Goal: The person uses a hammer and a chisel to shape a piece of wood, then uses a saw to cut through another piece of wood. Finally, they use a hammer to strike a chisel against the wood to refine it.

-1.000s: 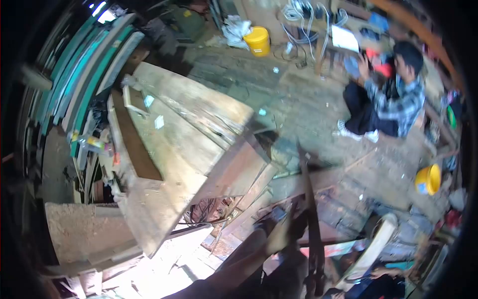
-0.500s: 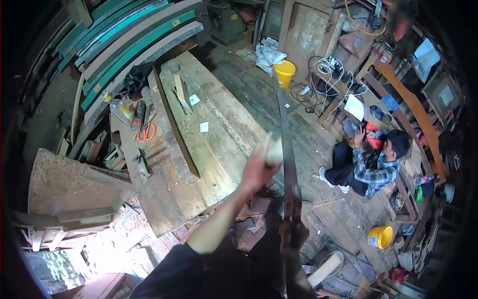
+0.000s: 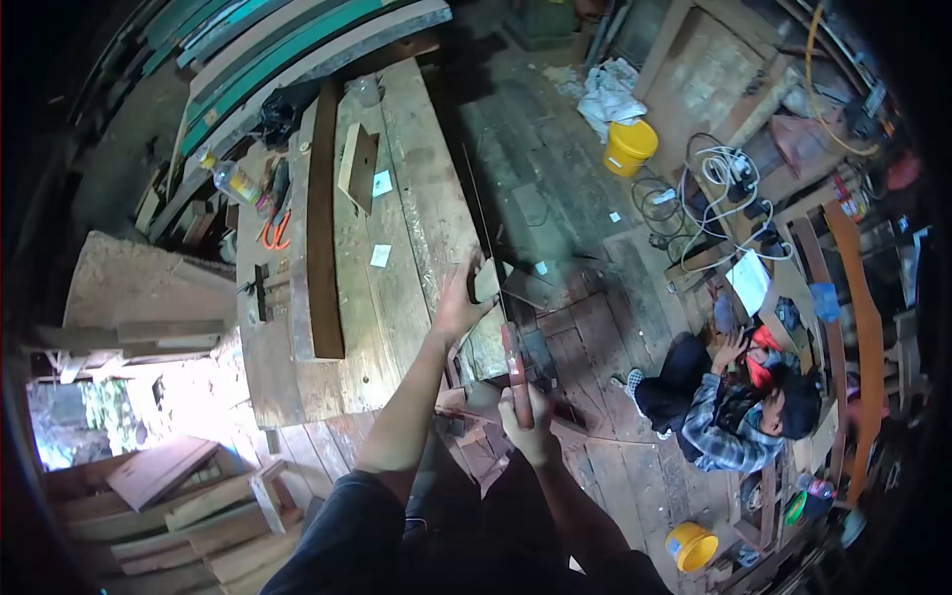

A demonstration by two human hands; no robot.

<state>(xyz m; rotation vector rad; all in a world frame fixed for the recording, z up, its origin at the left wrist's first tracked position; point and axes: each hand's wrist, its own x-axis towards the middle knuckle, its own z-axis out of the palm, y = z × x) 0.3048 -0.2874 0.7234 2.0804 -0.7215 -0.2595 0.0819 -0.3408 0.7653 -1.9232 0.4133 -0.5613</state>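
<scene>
My left hand (image 3: pixel 461 299) is closed on a small pale block (image 3: pixel 486 282) at the right edge of the wooden workbench (image 3: pixel 397 327). The fist of my right hand (image 3: pixel 526 409) is wrapped round the brown handle of a long thin saw (image 3: pixel 515 359). Its narrow blade points up and away, just right of the block; whether blade and block touch is unclear. On the bench lie a long dark-edged beam (image 3: pixel 323 228), a short board (image 3: pixel 358 169) and two white paper pieces (image 3: pixel 380 256).
Orange scissors (image 3: pixel 276 231) and a bottle (image 3: pixel 236 182) lie at the bench's left. A person (image 3: pixel 734 412) sits on the floor at right, near coiled white cables (image 3: pixel 729 169). Yellow buckets (image 3: pixel 630 149) stand behind and at lower right. Stacked planks (image 3: pixel 297 50) fill the back left.
The view has turned. The saw, upright and broadside before, now shows edge-on with its blade beside the block. My left hand has come down with the block to the bench edge.
</scene>
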